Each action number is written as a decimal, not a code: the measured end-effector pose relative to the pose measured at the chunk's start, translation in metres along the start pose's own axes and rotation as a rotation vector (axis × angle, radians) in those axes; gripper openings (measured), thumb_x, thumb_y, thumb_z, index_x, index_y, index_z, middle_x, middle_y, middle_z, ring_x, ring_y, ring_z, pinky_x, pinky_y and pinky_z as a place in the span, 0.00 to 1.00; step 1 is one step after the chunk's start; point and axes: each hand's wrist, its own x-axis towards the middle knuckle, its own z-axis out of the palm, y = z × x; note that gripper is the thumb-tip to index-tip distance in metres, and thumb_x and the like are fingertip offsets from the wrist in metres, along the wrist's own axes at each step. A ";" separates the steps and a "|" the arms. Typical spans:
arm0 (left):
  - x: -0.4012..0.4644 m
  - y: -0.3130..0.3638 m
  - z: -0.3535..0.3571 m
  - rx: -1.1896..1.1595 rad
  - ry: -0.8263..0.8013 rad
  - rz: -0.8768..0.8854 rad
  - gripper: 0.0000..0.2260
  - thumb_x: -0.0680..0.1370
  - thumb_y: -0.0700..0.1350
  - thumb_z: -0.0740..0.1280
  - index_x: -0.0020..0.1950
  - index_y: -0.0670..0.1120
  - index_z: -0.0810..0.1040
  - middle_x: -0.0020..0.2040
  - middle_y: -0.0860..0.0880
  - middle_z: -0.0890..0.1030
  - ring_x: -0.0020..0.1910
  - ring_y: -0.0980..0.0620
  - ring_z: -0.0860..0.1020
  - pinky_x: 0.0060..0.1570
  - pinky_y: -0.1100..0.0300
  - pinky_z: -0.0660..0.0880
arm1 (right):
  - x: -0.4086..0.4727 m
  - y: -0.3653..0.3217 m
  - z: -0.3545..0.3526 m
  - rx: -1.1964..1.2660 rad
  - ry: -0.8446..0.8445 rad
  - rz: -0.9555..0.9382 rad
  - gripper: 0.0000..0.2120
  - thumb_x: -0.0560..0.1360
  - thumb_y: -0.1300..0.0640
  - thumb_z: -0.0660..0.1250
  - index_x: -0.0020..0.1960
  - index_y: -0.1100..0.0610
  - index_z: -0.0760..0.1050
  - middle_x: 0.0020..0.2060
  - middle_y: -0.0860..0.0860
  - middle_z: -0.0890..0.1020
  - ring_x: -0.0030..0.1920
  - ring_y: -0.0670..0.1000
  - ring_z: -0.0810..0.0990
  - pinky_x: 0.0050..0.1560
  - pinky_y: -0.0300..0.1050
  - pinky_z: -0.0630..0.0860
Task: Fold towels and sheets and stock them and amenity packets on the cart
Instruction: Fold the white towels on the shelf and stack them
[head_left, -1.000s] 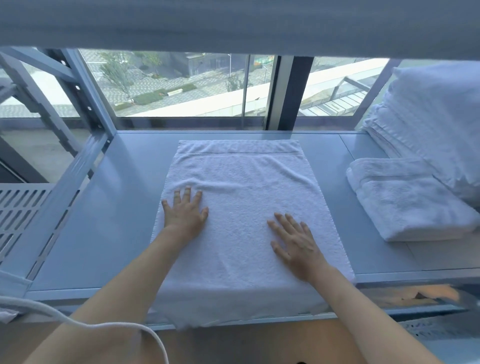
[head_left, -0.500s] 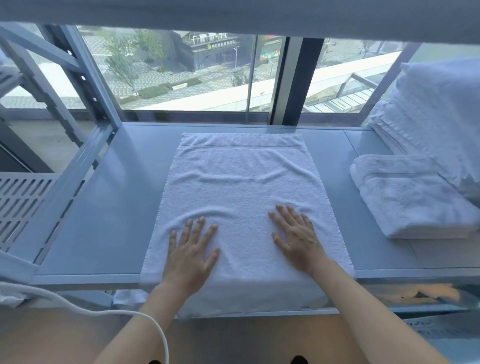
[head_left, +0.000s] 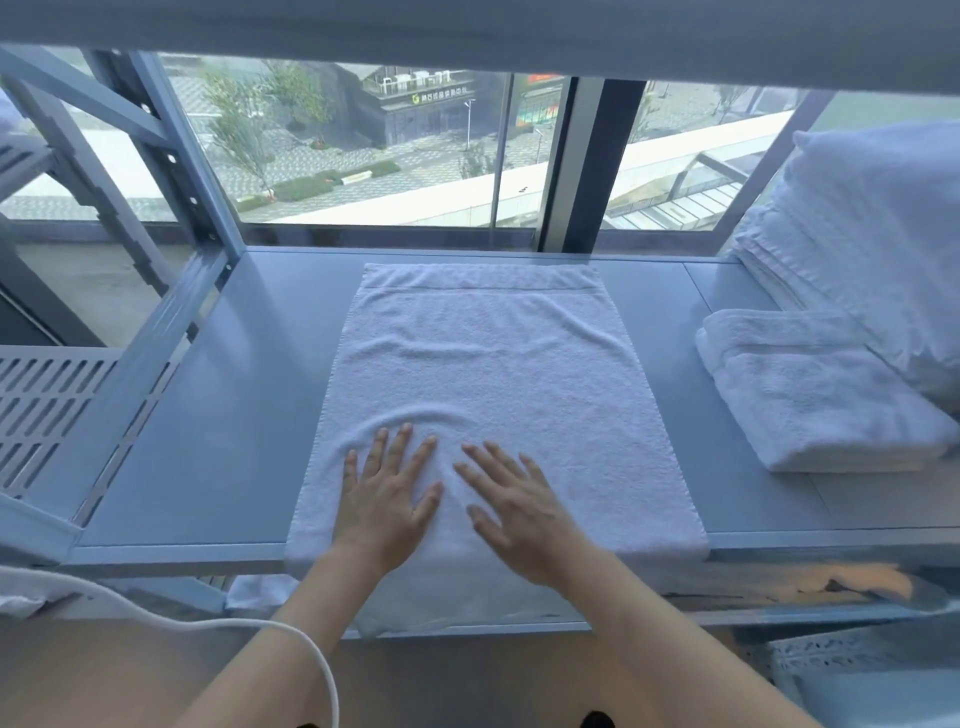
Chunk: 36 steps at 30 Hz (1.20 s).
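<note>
- Pressing flat on the white towel (head_left: 493, 395), both hands lie palm-down with fingers straight and spread; neither one curls round or pinches the cloth.
- The left hand (head_left: 387, 499) and the right hand (head_left: 514, 512) sit close together near the towel's near end, just apart from each other, roughly on its centre line.
- The towel lies lengthwise on the grey shelf (head_left: 208, 415) of the rack, its far hem close to the window (head_left: 363, 150), its near end draped over the shelf's front edge and hanging below.
- A shallow ridge of cloth arcs just beyond the left fingertips, and a fainter wave crosses the middle, so the surface is not yet fully smooth.
- To the right, well apart from the spread towel, 1 folded towel (head_left: 810, 400) rests on the same shelf, with a taller stack of linen (head_left: 872, 249) behind it.
- Handling, as I judge it: terry cloth like this is soft, limp and light, with no stiffness to hold a shape; it bunches under a sliding palm rather than gliding, yet it grips the shelf enough not to slip away.
- It is not fragile; firm pressure does no harm.
- For the next fold, the best hold looks to be the 2 corners of the hanging near end, pinched between thumb and fingers, since lifting from the middle would only let the sides sag.
</note>
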 end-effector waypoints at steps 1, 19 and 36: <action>0.000 0.001 -0.001 0.009 -0.009 -0.002 0.29 0.83 0.65 0.49 0.83 0.63 0.46 0.85 0.56 0.42 0.83 0.51 0.39 0.80 0.40 0.40 | -0.002 -0.007 0.007 -0.013 -0.026 -0.004 0.28 0.85 0.44 0.51 0.83 0.46 0.54 0.84 0.42 0.49 0.83 0.45 0.42 0.81 0.52 0.39; -0.058 -0.002 0.010 -0.001 0.111 0.032 0.32 0.83 0.65 0.43 0.84 0.52 0.57 0.84 0.52 0.55 0.83 0.50 0.54 0.79 0.43 0.53 | -0.047 0.065 0.000 -0.154 0.027 0.133 0.29 0.84 0.39 0.45 0.84 0.42 0.47 0.82 0.38 0.42 0.82 0.42 0.40 0.81 0.49 0.40; -0.080 -0.050 -0.001 0.089 0.153 0.303 0.28 0.82 0.57 0.56 0.80 0.47 0.66 0.81 0.48 0.64 0.81 0.42 0.62 0.73 0.37 0.66 | -0.118 0.139 -0.021 -0.372 0.040 -0.061 0.36 0.83 0.34 0.51 0.85 0.49 0.48 0.84 0.49 0.47 0.84 0.57 0.47 0.78 0.63 0.55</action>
